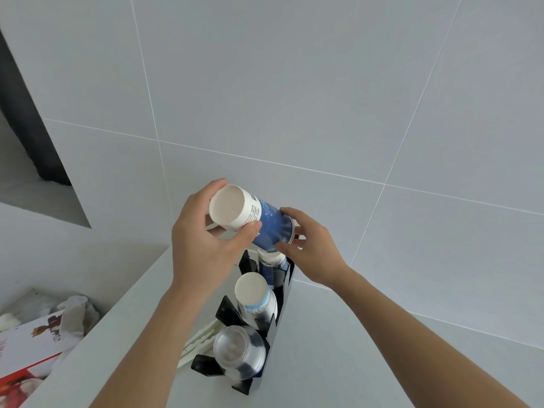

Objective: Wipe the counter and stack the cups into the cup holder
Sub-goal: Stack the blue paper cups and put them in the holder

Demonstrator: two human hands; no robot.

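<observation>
Clear plastic cups (240, 353) fill the black cup holder's (281, 319) nearest slot; left hand (203, 240) and right hand (309, 248) both grip a blue-and-white paper cup stack (256, 219) above it

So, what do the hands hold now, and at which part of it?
Both hold one blue and white paper cup. The left hand grips its white open end; the right hand holds the blue end.

Bright, even, cool daylight fills the scene, with no harsh glare. Soft faint shadows fall on the pale worktop (323, 348). Wide-angle distortion bends the wall tiles' (294, 83) grout lines toward the edges. Focus is fairly sharp centrally, slightly soft at the corners.
</observation>
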